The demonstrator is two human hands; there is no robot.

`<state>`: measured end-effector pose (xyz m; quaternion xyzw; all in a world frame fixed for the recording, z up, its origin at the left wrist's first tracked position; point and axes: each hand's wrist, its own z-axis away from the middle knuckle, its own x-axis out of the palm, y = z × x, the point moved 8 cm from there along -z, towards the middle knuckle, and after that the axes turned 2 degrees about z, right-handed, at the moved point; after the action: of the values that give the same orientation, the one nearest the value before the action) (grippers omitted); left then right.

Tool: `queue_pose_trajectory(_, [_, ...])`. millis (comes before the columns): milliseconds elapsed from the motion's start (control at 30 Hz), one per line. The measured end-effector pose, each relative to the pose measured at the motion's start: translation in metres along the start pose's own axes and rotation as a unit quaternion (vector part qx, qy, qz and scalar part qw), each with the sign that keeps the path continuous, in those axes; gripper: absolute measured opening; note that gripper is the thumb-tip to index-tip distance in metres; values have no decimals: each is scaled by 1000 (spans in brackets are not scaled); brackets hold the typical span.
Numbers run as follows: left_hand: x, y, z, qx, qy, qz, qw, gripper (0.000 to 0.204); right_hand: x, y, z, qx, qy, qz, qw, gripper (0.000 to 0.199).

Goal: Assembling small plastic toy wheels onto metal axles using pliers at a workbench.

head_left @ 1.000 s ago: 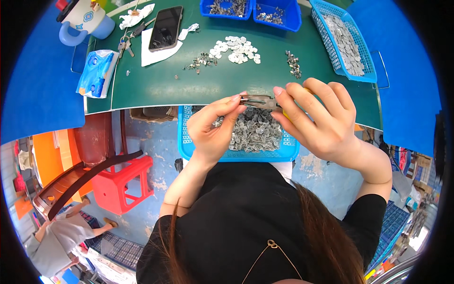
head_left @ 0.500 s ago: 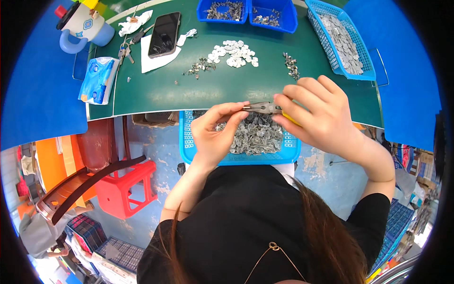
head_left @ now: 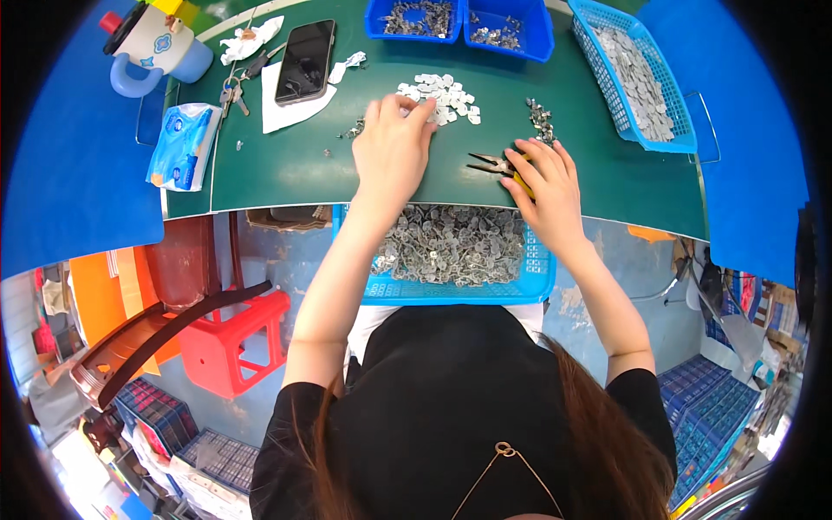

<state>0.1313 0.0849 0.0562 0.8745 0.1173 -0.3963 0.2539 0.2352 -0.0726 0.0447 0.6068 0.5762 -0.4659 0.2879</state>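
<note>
My left hand (head_left: 392, 147) reaches over the green table to the near left edge of a pile of small white pieces (head_left: 451, 100). Its fingers are bent and drawn together at the tips; whatever they pinch is hidden. In my right hand (head_left: 548, 186) is a pair of pliers (head_left: 490, 164) with yellow handles, its jaws spread and pointing left. The fingertips of that hand are beside a small heap of dark metal parts (head_left: 539, 120). Another group of small metal parts (head_left: 351, 131) is partly covered by my left hand.
A light blue basket (head_left: 360, 290) of metal pieces rests by my lap. Two dark blue bins (head_left: 507, 50) and a blue basket (head_left: 679, 143) hold more parts. Phone (head_left: 305, 61), keys (head_left: 232, 94), tissue pack (head_left: 184, 147) and mug (head_left: 160, 48) stand at the left.
My hands have parted from the pliers' tip above the lap basket. The left went forward to the white pile; the right lowered the pliers toward the table, and the jaws have opened.
</note>
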Motion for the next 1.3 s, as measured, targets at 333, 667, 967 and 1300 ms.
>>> queue_pose_trajectory(333, [6,-13,-8,65,-82,75,992,16,-15,-27,-24,23,94,-122,988,27])
queue_pose_trajectory(667, [-53,-82,67,-291,35,481,826,20,56,-62,-89,37,64,-253,965,17])
queue_pose_trajectory(967, [-48,-78,91,-329,71,536,774,17,62,-66,-85,31,88,-223,970,9])
queue_pose_trajectory(1300, [-24,-61,85,-368,56,582,723,15,49,-76,-72,9,58,-218,974,17])
